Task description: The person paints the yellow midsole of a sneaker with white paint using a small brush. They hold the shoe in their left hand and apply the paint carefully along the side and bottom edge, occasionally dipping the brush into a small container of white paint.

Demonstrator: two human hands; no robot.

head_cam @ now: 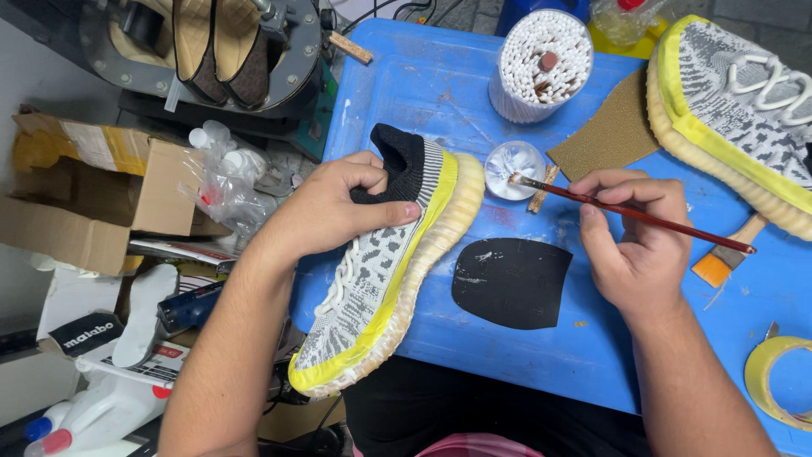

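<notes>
The blue plastic table [440,93] carries the work. Across its near left edge lies a grey-and-white knit sneaker [385,271] with yellow tape masking the upper above a pale ribbed sole, toe pointing off the edge toward the person. The left hand [326,207] clasps it at the black sock collar, thumb pressed on the knit. It looks light; the upper is soft and will give, so the collar or the firmer sole is the place to grip. A matching taped sneaker [736,118] rests at the far right corner. The right hand [634,237] pinches a thin red-handled brush [630,211], bristles at a small clear dish [513,167] near the table's middle. The brush is slim, stiff and easily rolled.
</notes>
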